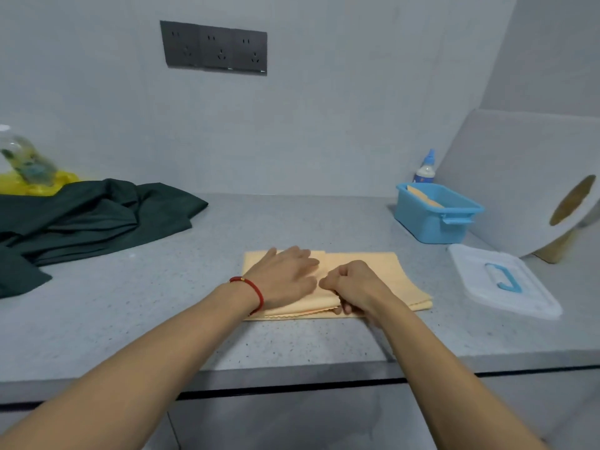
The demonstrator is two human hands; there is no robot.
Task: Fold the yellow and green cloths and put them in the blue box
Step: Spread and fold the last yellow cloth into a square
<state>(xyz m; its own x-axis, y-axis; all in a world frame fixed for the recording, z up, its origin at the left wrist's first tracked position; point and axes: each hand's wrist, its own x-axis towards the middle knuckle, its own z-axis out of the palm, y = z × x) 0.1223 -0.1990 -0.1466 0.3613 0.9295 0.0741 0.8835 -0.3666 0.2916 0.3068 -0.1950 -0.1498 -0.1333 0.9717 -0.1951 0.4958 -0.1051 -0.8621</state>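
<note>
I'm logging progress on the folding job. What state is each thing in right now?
Yellow cloth: partly folded, flat on counter.
Green cloth: unfolded, crumpled.
Blue box: open, something yellowish inside.
Lid: off, beside box.
Left hand: flat on yellow cloth.
Right hand: pinching cloth's edge.

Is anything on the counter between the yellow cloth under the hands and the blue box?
Nothing visible: bare counter lies between the yellow cloth and the blue box. Its lid lies off to the right; the box is open.
</note>
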